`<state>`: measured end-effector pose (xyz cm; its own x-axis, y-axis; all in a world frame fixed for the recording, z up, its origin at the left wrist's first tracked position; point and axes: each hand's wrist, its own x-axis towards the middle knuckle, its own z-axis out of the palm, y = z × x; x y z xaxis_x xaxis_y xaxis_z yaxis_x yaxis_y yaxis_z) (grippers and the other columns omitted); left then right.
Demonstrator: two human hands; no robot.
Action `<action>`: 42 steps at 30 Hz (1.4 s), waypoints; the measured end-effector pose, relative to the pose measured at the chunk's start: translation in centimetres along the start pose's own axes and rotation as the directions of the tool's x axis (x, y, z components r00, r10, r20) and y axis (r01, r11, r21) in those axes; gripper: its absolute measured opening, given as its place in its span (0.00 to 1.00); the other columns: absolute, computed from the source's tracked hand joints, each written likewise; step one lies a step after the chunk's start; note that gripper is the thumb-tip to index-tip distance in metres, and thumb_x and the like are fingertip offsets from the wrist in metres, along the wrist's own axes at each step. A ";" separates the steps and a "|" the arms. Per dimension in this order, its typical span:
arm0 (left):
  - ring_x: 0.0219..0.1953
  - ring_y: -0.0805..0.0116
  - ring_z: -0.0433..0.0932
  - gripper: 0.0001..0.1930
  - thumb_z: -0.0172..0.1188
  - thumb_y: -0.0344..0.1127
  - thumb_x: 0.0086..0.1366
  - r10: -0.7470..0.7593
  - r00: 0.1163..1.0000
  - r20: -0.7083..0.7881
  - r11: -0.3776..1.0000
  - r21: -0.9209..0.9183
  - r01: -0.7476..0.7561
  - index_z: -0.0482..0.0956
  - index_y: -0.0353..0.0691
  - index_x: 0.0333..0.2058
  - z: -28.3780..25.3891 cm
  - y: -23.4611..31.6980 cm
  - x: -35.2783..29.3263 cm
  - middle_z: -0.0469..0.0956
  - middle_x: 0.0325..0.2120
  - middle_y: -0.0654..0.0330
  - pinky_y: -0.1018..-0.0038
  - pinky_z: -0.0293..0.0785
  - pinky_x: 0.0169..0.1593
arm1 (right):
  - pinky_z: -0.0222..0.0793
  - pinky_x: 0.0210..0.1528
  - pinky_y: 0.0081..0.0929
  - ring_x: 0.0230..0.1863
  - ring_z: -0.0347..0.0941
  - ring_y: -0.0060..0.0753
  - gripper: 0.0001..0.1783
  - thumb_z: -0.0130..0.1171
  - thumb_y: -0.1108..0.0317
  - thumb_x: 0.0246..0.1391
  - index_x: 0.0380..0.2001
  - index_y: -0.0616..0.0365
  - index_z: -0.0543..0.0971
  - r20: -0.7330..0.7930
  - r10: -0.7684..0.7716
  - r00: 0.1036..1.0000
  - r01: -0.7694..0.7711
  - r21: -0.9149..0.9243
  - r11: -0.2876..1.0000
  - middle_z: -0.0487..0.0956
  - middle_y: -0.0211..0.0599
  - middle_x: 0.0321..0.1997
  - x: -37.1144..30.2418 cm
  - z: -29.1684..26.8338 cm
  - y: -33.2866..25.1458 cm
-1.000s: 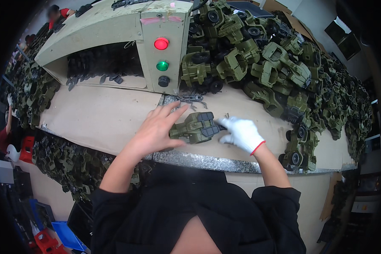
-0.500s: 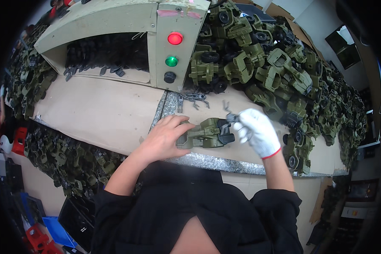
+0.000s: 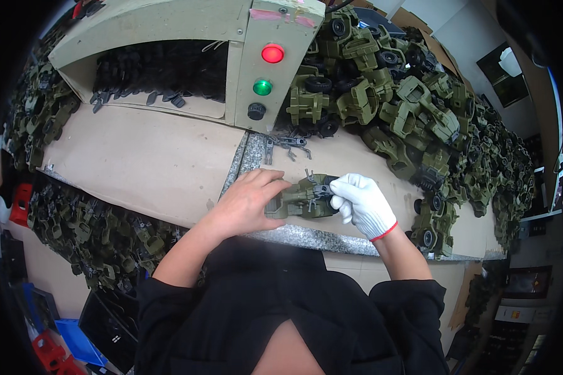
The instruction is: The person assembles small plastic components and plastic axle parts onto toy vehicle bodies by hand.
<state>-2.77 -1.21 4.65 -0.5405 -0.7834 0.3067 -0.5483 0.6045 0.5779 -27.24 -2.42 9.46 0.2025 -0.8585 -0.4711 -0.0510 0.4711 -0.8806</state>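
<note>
Vehicle body is positioned on the worktable, long axis running left to right. Its left end is spanned by the half-open left hand; over its right half, a grey part is pinched by the gloved right hand. Beyond, loose grey parts are laid.

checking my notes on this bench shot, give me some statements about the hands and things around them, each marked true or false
1. The right hand wears a white glove. True.
2. The left hand is gloved too. False: the left hand is bare.
3. The right hand pinches a small grey part over an olive toy vehicle. True.
4. The black knob sits above the green light. False: the black knob is below the green light.
5. The red light is above the green one. True.
</note>
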 end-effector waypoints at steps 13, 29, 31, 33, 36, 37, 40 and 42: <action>0.52 0.54 0.65 0.31 0.69 0.43 0.40 0.024 0.999 -0.046 0.997 -0.073 -0.027 0.71 0.38 0.44 -0.1 -0.8 0.0 0.67 0.47 0.52 0.64 0.62 0.54 | 0.60 0.55 0.41 0.51 0.66 0.53 0.26 0.56 0.60 0.44 0.47 0.60 0.70 0.800 -0.412 0.436 0.727 -0.583 -0.362 0.71 0.49 0.49 3.8 7.0 -3.4; 0.44 0.51 0.67 0.29 0.70 0.45 0.39 -0.030 0.898 -0.440 0.907 -0.390 -0.161 0.71 0.43 0.41 3.5 -3.6 -3.9 0.63 0.45 0.49 0.62 0.67 0.45 | 0.61 0.48 0.41 0.44 0.67 0.55 0.23 0.48 0.66 0.54 0.52 0.65 0.65 0.481 -0.272 0.834 0.430 -0.874 -0.226 0.71 0.54 0.43 4.7 8.9 -2.1; 0.44 0.51 0.67 0.26 0.70 0.44 0.39 -0.043 0.900 -0.433 0.906 -0.397 -0.148 0.73 0.45 0.39 3.5 -3.7 -4.1 0.63 0.45 0.49 0.63 0.67 0.44 | 0.62 0.47 0.42 0.43 0.67 0.55 0.22 0.47 0.66 0.55 0.52 0.65 0.66 0.486 -0.259 0.834 0.438 -0.871 -0.222 0.71 0.54 0.42 5.2 8.9 -1.9; 0.45 0.52 0.67 0.24 0.70 0.44 0.39 0.007 0.877 -0.481 0.931 -0.316 -0.181 0.74 0.45 0.37 3.5 -3.9 -3.7 0.63 0.45 0.50 0.63 0.68 0.43 | 0.62 0.47 0.41 0.43 0.67 0.54 0.22 0.48 0.65 0.55 0.51 0.65 0.66 0.429 -0.294 0.854 0.394 -0.903 -0.173 0.71 0.54 0.42 5.2 8.5 -1.7; 0.45 0.53 0.67 0.21 0.69 0.44 0.39 -0.015 0.856 -0.517 0.941 -0.296 -0.162 0.76 0.46 0.33 3.6 -3.8 -4.4 0.63 0.46 0.50 0.64 0.69 0.42 | 0.62 0.49 0.39 0.45 0.67 0.53 0.21 0.48 0.66 0.56 0.51 0.65 0.66 0.425 -0.302 0.853 0.397 -0.905 -0.154 0.71 0.54 0.44 5.5 8.8 -1.5; 0.45 0.53 0.67 0.21 0.69 0.44 0.39 0.003 0.849 -0.529 0.942 -0.284 -0.181 0.76 0.46 0.33 3.7 -4.1 -4.1 0.63 0.46 0.50 0.64 0.69 0.42 | 0.62 0.51 0.38 0.46 0.67 0.52 0.21 0.48 0.66 0.56 0.51 0.65 0.66 0.398 -0.316 0.861 0.380 -0.917 -0.121 0.71 0.54 0.45 5.5 8.9 -1.4; 0.46 0.53 0.67 0.15 0.70 0.43 0.38 0.010 0.857 -0.515 0.921 -0.329 -0.208 0.79 0.49 0.28 4.0 -3.8 -4.2 0.65 0.45 0.51 0.64 0.71 0.41 | 0.59 0.56 0.33 0.53 0.66 0.42 0.20 0.43 0.65 0.59 0.52 0.66 0.66 0.337 -0.504 0.795 0.437 -0.895 0.091 0.70 0.48 0.52 6.4 7.3 -1.2; 0.46 0.53 0.67 0.16 0.70 0.42 0.38 -0.050 0.841 -0.539 0.918 -0.356 -0.174 0.79 0.49 0.28 2.7 -2.6 -6.6 0.65 0.46 0.51 0.65 0.70 0.43 | 0.58 0.58 0.33 0.54 0.65 0.39 0.22 0.39 0.63 0.61 0.52 0.68 0.65 0.256 -0.690 0.677 0.527 -0.823 0.211 0.69 0.46 0.54 5.7 7.0 -1.9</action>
<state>0.51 2.73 -0.88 -0.0832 -0.7665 0.6368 -0.1823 0.6399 0.7465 -19.19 -6.74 8.78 0.4224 -0.8545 0.3023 -0.7093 -0.5192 -0.4767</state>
